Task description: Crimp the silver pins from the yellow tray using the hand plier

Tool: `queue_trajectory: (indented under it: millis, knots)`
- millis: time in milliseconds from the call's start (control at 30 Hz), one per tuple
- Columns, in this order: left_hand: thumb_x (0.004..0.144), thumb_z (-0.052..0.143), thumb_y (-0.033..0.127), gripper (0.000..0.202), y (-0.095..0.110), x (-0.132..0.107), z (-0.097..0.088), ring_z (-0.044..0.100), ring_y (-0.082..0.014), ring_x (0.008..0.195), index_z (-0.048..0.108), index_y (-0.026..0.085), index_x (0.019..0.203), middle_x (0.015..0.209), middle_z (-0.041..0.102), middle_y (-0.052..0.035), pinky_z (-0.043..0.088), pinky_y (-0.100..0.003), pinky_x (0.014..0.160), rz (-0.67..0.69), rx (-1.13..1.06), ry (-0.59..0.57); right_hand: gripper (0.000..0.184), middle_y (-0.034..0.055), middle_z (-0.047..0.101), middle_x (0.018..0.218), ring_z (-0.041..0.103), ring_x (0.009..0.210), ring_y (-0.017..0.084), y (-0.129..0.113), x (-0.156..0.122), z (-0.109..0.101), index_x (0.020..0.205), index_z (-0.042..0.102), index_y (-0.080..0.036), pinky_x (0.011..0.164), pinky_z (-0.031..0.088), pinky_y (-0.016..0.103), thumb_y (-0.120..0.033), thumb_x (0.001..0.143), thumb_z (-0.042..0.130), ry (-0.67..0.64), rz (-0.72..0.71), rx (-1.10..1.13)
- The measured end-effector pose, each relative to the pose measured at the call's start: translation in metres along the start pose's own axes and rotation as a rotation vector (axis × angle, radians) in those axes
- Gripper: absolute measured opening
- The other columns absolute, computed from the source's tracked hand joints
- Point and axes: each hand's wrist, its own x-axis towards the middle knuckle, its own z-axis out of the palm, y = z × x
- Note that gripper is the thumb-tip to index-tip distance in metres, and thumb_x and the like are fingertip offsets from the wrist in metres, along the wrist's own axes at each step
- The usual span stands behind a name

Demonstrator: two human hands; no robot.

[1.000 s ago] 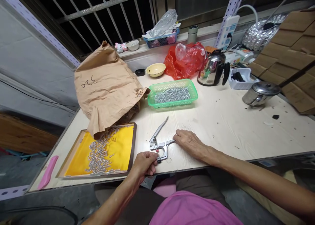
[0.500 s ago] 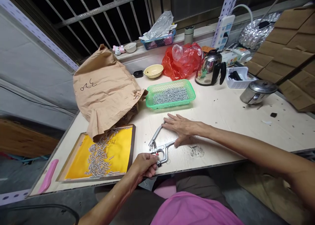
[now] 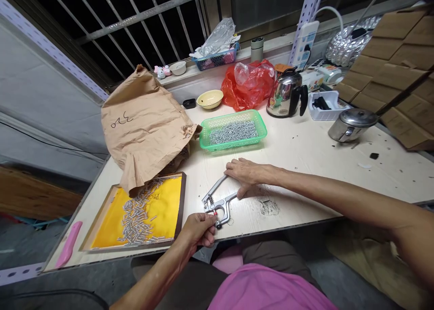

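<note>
Silver-grey snap-fastener pliers (image 3: 221,204) lie on the table near its front edge, with handles spread apart and a red bit in the jaw. My right hand (image 3: 246,172) grips the handles, fingers curled over the upper one and thumb by the lower one. At the jaw, my left hand (image 3: 199,228) pinches thumb and forefinger together; what sits between the fingertips is too small to make out. To the left, small metal pins (image 3: 135,221) are heaped on a shallow yellow-bottomed tray (image 3: 166,206). Beyond the pliers stands a green basket (image 3: 233,145) holding many similar pins.
A brown paper bag (image 3: 145,124) leans over the tray's back edge. A pink-handled tool (image 3: 68,244) lies at the left corner. Farther back are a yellow bowl (image 3: 210,100), a red plastic bag (image 3: 247,86), a kettle (image 3: 286,95) and a lidded metal pot (image 3: 352,126).
My right hand's fingers have gone from stretched out to curled around the upper handle. My left hand stays at the jaw. The whole view has shifted slightly.
</note>
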Motion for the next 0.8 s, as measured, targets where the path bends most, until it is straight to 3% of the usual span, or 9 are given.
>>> queue_trajectory:
  millis: [133, 200, 300, 433, 600, 800]
  knots:
    - [0.067, 0.06, 0.062, 0.046, 0.0, -0.005, -0.004, 0.047, -0.0089, 0.034, 0.053, 0.016, 0.064, 0.045, 0.052, 0.0037, 0.031, -0.019, 0.035, 0.08, 0.169, 0.078, 0.047, 0.0096, 0.057, 0.095, 0.048, 0.092, 0.024, -0.006, -0.006, 0.003, 0.092, 0.061, -0.012, 0.076, 0.037, 0.034, -0.053, 0.07, 0.07, 0.015, 0.01, -0.025]
    - [0.076, 0.053, 0.058, 0.042, 0.003, -0.009, -0.006, 0.053, -0.0125, 0.043, 0.058, 0.016, 0.067, 0.052, 0.056, 0.0008, 0.035, -0.022, 0.04, 0.27, 0.367, 0.231, 0.041, 0.0091, 0.058, 0.093, 0.049, 0.09, 0.023, -0.011, -0.009, 0.002, 0.09, 0.062, -0.012, 0.076, 0.036, 0.034, -0.048, 0.072, 0.071, 0.02, 0.022, -0.045]
    - [0.083, 0.05, 0.043, 0.029, 0.013, -0.013, 0.0, 0.062, -0.0193, 0.074, 0.064, 0.018, 0.084, 0.078, 0.064, -0.0049, 0.045, -0.027, 0.063, 0.655, 0.654, 0.418, 0.035, 0.0097, 0.059, 0.091, 0.051, 0.089, 0.023, -0.017, -0.012, 0.002, 0.088, 0.062, -0.01, 0.075, 0.036, 0.032, -0.041, 0.074, 0.071, 0.03, 0.027, -0.063]
    - [0.085, 0.051, 0.029, 0.03, 0.028, -0.002, 0.023, 0.052, -0.0232, 0.1, 0.056, 0.02, 0.114, 0.106, 0.06, -0.0078, 0.044, -0.035, 0.084, 0.973, 0.942, 0.434, 0.03, 0.0106, 0.059, 0.092, 0.052, 0.09, 0.023, -0.02, -0.015, 0.006, 0.089, 0.061, -0.009, 0.077, 0.036, 0.033, -0.036, 0.079, 0.067, 0.055, 0.006, -0.074]
    - [0.083, 0.05, 0.017, 0.036, 0.044, 0.021, 0.044, 0.046, -0.0242, 0.103, 0.049, 0.017, 0.119, 0.114, 0.055, -0.0091, 0.043, -0.038, 0.088, 0.987, 1.172, 0.387, 0.026, 0.0105, 0.058, 0.093, 0.051, 0.09, 0.022, -0.021, -0.019, 0.017, 0.093, 0.059, -0.009, 0.079, 0.036, 0.034, -0.033, 0.085, 0.06, 0.092, -0.003, -0.06]
    - [0.085, 0.046, 0.012, 0.019, 0.06, 0.03, 0.043, 0.047, -0.0234, 0.096, 0.055, 0.016, 0.101, 0.101, 0.058, -0.0082, 0.043, -0.035, 0.08, 0.946, 1.26, 0.334, 0.025, 0.0103, 0.058, 0.094, 0.051, 0.092, 0.023, -0.024, -0.02, 0.014, 0.095, 0.058, -0.009, 0.081, 0.037, 0.034, -0.033, 0.086, 0.059, 0.089, 0.011, -0.045]
